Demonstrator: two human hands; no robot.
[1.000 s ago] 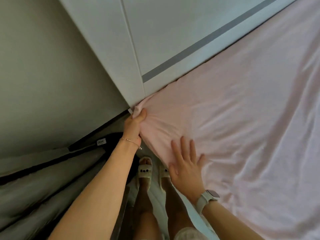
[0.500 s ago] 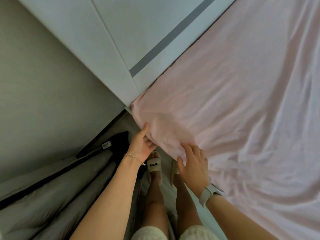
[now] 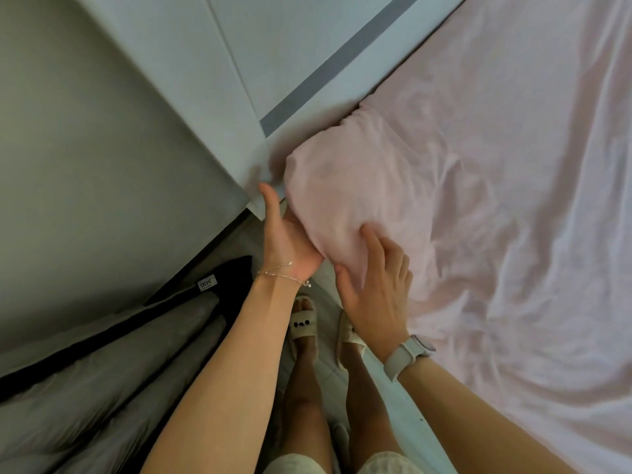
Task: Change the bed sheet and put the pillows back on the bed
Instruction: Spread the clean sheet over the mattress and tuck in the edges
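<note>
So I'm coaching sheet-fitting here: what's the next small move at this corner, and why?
Probably pull the pink sheet down under the corner: left hand cups its underside, right hand lies on it, and the fabric there looks bunched.

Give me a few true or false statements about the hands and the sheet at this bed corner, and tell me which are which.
1. The sheet is pink. True.
2. Both hands are at the mattress corner. True.
3. The right hand has a bracelet on its wrist. False: it has a watch; the bracelet is at the left hand.
4. Pillows lie on the sheet. False: none are visible.
5. The person is barefoot. False: slippers.
</note>
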